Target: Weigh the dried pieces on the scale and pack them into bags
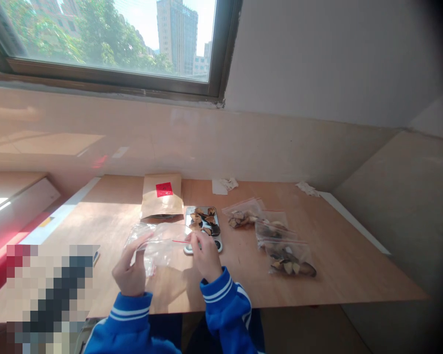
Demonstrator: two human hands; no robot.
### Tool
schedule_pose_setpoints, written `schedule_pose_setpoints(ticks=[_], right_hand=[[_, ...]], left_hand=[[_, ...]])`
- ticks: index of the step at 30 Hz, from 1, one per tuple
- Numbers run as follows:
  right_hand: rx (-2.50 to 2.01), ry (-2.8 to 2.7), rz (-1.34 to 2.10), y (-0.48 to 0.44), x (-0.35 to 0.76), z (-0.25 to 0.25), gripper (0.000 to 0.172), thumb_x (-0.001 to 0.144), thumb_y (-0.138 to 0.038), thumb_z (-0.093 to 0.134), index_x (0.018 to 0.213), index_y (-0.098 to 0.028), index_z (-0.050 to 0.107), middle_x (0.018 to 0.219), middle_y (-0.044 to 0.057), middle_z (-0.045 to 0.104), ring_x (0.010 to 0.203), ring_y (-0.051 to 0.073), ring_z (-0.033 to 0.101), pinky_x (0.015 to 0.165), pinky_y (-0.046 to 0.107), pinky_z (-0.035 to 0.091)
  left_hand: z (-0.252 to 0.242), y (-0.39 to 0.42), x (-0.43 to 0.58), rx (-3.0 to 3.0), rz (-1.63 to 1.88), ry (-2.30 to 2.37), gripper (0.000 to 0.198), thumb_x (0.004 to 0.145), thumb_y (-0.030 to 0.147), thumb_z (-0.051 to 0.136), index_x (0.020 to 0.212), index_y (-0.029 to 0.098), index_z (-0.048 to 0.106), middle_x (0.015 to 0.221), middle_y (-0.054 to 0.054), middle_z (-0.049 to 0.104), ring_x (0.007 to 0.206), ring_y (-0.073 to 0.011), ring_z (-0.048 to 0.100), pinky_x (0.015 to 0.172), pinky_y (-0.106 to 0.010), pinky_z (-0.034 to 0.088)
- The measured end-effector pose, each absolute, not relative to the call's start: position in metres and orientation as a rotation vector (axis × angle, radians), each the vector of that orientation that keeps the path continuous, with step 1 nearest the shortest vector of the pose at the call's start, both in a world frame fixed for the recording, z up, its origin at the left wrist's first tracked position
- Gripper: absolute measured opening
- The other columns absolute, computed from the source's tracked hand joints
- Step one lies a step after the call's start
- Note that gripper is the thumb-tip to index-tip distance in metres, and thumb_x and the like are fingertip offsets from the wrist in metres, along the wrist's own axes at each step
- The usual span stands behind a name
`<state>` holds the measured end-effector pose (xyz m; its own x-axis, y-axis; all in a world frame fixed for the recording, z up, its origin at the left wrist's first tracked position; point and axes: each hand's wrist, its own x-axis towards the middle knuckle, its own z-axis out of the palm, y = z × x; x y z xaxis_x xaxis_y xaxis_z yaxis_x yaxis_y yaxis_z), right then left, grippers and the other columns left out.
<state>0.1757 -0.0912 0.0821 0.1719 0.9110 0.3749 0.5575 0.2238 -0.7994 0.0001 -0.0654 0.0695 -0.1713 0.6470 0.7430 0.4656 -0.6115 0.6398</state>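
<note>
Head view: left hand (130, 271) and right hand (205, 255) each pinch an end of the empty zip bag (158, 243) near the worktop's (339, 255) front edge; best keep the mouth taut beside the scale (203, 228).

One empty clear bag (157, 246), three filled bags (243, 215) (271, 230) (290, 258), one brown paper pouch (162, 195), one scale (203, 228) heaped with pieces, and two crumpled tissues (225, 185) (307, 188).
</note>
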Motion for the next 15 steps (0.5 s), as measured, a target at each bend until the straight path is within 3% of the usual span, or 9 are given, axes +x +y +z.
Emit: schedule_pose_setpoints(ticks=[4,9,13,15], right_hand=[[-1.417,-1.465,0.521,-0.088,0.187,0.066,0.033,0.095,-0.030,0.035,0.080,-0.019,0.063,0.079,0.002,0.065,0.077,0.015,0.059,0.071,0.025,0.045],[-1.548,-1.286,0.126,-0.083,0.203,0.043,0.022,0.093,-0.030,0.038,0.100,-0.019,0.056,0.103,0.010,0.058,0.101,0.021,0.053,0.091,0.039,0.040],[-1.709,-1.220,-0.034,-0.072,0.216,0.023,0.015,0.088,-0.027,0.046,0.097,-0.017,0.051,0.104,0.012,0.053,0.100,0.025,0.050,0.089,0.045,0.040],[-1.738,-1.263,-0.044,-0.067,0.220,0.015,0.019,0.084,-0.025,0.051,0.101,-0.017,0.050,0.105,0.012,0.052,0.101,0.026,0.049,0.089,0.045,0.040]], left_hand=[[0.070,-0.063,0.000,1.836,1.801,1.351,0.019,0.083,0.029,0.056,0.096,0.023,0.069,0.098,-0.002,0.071,0.098,-0.0208,0.064,0.094,-0.036,0.047],[0.056,-0.058,0.020,1.750,1.756,1.343,0.033,0.087,0.032,0.050,0.117,0.021,0.058,0.126,-0.008,0.059,0.121,-0.0230,0.051,0.106,-0.040,0.037],[0.034,-0.047,0.040,1.684,1.801,1.349,0.038,0.088,0.033,0.049,0.123,0.020,0.053,0.137,-0.011,0.049,0.128,-0.0226,0.043,0.109,-0.040,0.033],[0.023,-0.041,0.048,1.627,1.791,1.351,0.042,0.089,0.034,0.047,0.129,0.021,0.047,0.138,-0.012,0.047,0.129,-0.0216,0.042,0.108,-0.039,0.033]])
